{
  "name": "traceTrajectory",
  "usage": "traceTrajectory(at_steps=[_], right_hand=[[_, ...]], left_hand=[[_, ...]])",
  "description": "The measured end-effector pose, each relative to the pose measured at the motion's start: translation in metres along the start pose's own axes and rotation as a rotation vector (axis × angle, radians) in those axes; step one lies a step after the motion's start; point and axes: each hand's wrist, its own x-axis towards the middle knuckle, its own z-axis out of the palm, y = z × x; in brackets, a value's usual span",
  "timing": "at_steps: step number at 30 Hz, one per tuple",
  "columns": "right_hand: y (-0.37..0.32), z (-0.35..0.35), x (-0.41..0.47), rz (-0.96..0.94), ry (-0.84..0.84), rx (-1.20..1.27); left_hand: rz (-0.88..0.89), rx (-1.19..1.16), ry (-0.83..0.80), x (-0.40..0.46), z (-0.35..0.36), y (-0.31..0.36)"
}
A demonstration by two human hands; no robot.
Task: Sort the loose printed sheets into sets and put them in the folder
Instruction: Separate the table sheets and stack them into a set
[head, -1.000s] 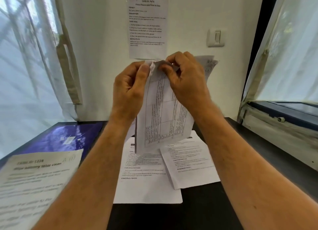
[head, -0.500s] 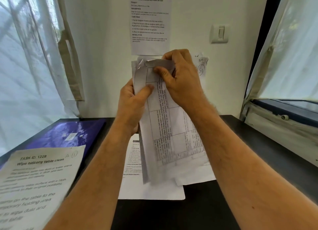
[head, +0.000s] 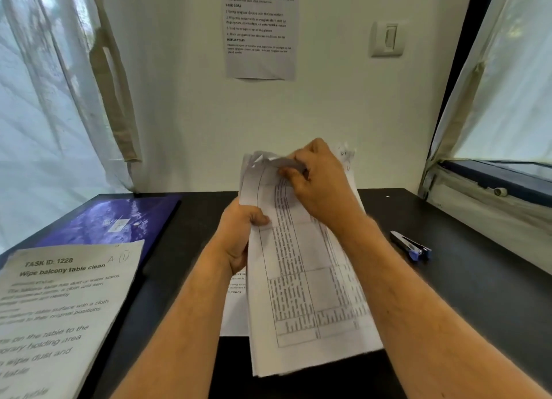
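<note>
A thin set of printed sheets (head: 301, 279) with a table on the top page hangs upright over the middle of the black table (head: 466, 294). My left hand (head: 239, 237) grips its left edge, thumb on the front. My right hand (head: 319, 180) pinches the crumpled top corner of the set. The blue folder (head: 113, 222) lies shut at the back left. In front of it lies a sheet headed "TASK ID: 1228" (head: 59, 309). More loose sheets (head: 234, 306) lie on the table, mostly hidden behind the held set.
A blue and silver stapler (head: 410, 245) lies on the table to the right. A printed page (head: 260, 28) is stuck on the wall ahead, with a light switch (head: 387, 39) beside it. Curtains hang left and right; a window sill runs along the right edge.
Both hands have come down with the held sheets from chest height towards the table. My left hand slid from the top corner down the left edge.
</note>
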Motion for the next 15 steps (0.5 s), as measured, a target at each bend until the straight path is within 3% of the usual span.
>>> traceTrajectory(at_steps=[4, 9, 12, 15], right_hand=[[0.033, 0.025, -0.037, 0.135, -0.018, 0.027], [0.071, 0.041, -0.074, 0.376, -0.037, 0.140], [0.085, 0.037, -0.083, 0.362, 0.062, 0.298], [0.089, 0.027, -0.090, 0.253, 0.236, 0.500]], left_hand=[[-0.094, 0.204, 0.019, -0.006, -0.003, -0.032], [-0.088, 0.182, -0.009, 0.008, -0.004, -0.056], [0.005, 0.637, 0.023, 0.027, -0.017, -0.075], [-0.127, 1.060, -0.158, 0.047, -0.009, -0.084]])
